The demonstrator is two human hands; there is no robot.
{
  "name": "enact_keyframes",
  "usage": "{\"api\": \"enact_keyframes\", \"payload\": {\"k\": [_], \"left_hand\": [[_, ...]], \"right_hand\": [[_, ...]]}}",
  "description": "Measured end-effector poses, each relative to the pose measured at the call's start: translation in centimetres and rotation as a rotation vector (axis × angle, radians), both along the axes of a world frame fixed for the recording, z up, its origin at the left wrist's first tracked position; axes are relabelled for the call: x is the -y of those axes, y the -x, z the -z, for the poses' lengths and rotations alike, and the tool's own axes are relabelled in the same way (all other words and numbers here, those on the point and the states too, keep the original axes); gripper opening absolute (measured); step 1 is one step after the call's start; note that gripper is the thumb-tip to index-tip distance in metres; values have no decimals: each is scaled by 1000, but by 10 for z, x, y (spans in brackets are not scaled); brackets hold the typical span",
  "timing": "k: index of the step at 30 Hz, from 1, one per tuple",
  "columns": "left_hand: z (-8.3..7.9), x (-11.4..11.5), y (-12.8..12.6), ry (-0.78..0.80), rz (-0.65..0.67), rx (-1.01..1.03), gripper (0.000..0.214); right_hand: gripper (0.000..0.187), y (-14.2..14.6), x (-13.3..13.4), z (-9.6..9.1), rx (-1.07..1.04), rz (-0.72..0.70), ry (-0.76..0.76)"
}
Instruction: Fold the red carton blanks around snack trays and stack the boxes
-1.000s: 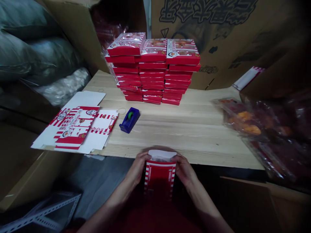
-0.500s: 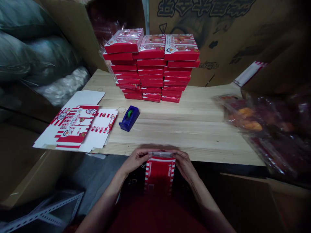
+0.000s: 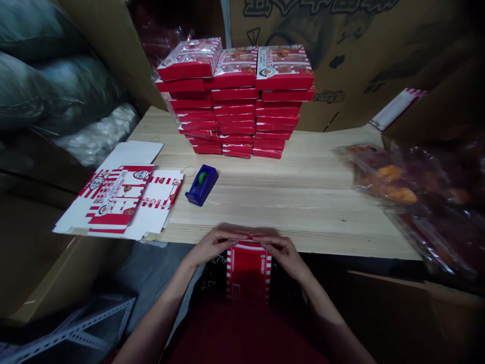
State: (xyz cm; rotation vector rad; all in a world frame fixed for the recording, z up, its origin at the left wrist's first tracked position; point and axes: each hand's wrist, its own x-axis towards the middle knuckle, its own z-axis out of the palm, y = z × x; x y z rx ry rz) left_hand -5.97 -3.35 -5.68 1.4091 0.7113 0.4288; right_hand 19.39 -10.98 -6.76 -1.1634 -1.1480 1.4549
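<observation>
A red box (image 3: 248,270) with white-striped sides is held close to my body, at the table's front edge. My left hand (image 3: 214,246) grips its top left corner, thumb on the near face and fingers along the far top edge. At the top right corner my right hand (image 3: 280,250) does the same. The fingertips of both hands come close together over the box's upper end, where a red flap shows. Beyond them on the table stands a blue tape dispenser (image 3: 202,185) with a green core.
Stacked red boxes (image 3: 235,108) stand at the back of the wooden table (image 3: 303,197). Flat printed cartons (image 3: 109,202) lie at the left edge. Clear bags of orange and dark red items (image 3: 394,182) lie on the right. Large cardboard (image 3: 341,65) walls the back.
The pale open end of the box is now covered by the red flap, and my fingers have moved inward along it. The view has shifted slightly.
</observation>
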Motion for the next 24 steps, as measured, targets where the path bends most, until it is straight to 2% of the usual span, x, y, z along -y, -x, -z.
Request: {"api": "enact_keyframes", "payload": {"k": [6, 11, 18, 21, 24], "left_hand": [[9, 1, -8, 0, -105, 14, 26], [7, 4, -11, -66, -93, 17, 25], [10, 9, -22, -185, -209, 16, 22], [12, 10, -21, -189, -219, 23, 21], [6, 12, -17, -186, -177, 7, 25]], "right_hand": [[22, 2, -4, 10, 67, 24, -38], [24, 1, -4, 12, 170, 11, -94], [17, 13, -9, 26, 175, 134, -128], [18, 11, -8, 24, 159, 116, -123], [19, 4, -6, 14, 151, 42, -109]]}}
